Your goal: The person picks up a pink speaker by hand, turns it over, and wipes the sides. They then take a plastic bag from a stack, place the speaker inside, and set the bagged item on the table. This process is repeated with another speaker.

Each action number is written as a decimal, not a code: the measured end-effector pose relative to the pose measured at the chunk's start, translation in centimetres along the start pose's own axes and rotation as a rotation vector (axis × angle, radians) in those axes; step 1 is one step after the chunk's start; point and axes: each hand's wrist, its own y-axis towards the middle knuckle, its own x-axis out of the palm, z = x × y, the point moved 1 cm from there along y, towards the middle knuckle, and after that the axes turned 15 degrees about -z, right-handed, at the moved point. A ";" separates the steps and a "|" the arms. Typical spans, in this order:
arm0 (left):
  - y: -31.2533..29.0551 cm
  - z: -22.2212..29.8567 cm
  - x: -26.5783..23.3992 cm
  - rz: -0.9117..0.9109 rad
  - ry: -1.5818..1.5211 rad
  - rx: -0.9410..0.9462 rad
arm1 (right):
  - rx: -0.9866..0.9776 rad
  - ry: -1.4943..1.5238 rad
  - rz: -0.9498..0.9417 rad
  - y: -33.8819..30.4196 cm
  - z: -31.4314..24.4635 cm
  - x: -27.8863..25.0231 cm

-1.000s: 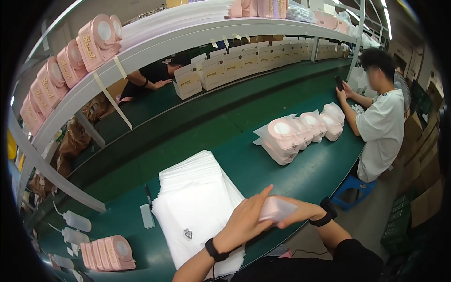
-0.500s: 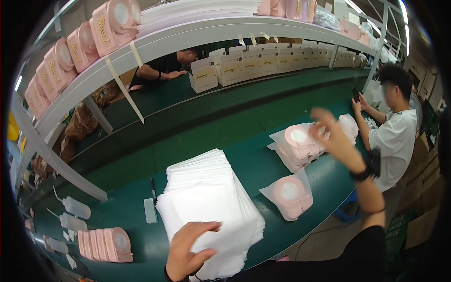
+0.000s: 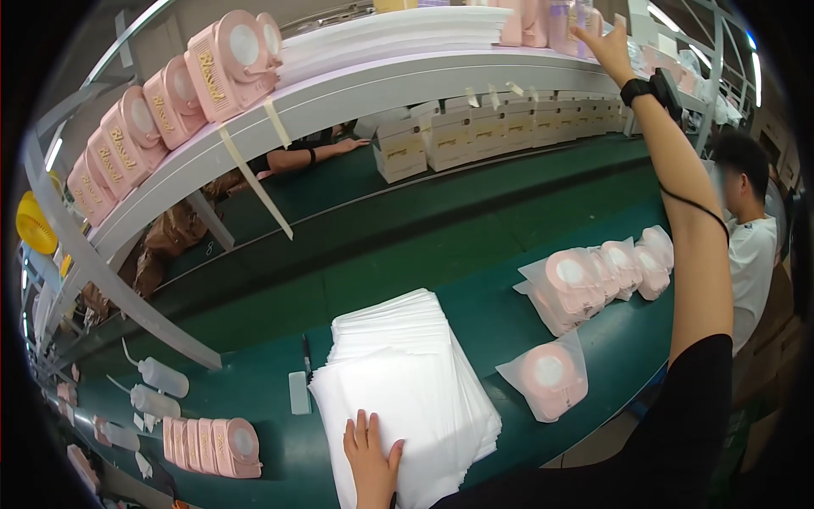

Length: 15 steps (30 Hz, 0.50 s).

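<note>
My left hand (image 3: pixel 371 462) lies with its fingers spread on a thick stack of thin white sheets or flat bags (image 3: pixel 407 382). My right hand (image 3: pixel 609 55) is raised to the upper shelf, thumb and fingers apart, beside a pink item with a clear and purple covering (image 3: pixel 568 27); whether it touches that item I cannot tell. Right of the stack sits one pink plastic case with a round white disc (image 3: pixel 547 371), inside a translucent bag. Beyond it stands a row of similar bagged pink cases (image 3: pixel 577 280).
Unbagged pink cases (image 3: pixel 212 445) stand at the lower left near squeeze bottles (image 3: pixel 161 377). A grey block (image 3: pixel 299 393) and a pen (image 3: pixel 306 352) lie by the stack. The shelf (image 3: pixel 381 76) holds more cases; white boxes (image 3: pixel 454 136) line the far side. A co-worker (image 3: pixel 746 220) is at right.
My right hand has risen from above the bagged cases to the shelf. My left hand has come down flat on the white stack. The view has shifted, so things sit lower and farther right.
</note>
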 end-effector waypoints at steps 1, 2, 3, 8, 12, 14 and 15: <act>-0.2 0.1 0.2 0.013 -0.017 -0.019 | 0.038 0.049 -0.020 0.5 0.5 0.8; -0.3 0.2 0.4 0.018 -0.016 -0.034 | 0.076 0.098 -0.040 1.0 1.0 1.4; -0.5 0.2 0.6 0.005 -0.021 -0.030 | 0.114 0.149 -0.061 1.3 1.6 2.2; 0.1 0.4 1.2 -0.001 -0.040 -0.012 | 0.272 0.321 -0.119 2.7 2.6 3.0; 0.2 0.1 1.3 0.057 -0.025 -0.023 | 0.198 0.479 -0.301 2.9 1.5 2.7; 0.3 -0.7 1.4 0.054 -0.039 -0.039 | 0.217 0.726 -0.575 1.5 1.1 1.6; 0.0 -1.2 1.0 0.010 -0.059 -0.089 | -0.068 0.544 -0.600 -0.7 -0.5 0.6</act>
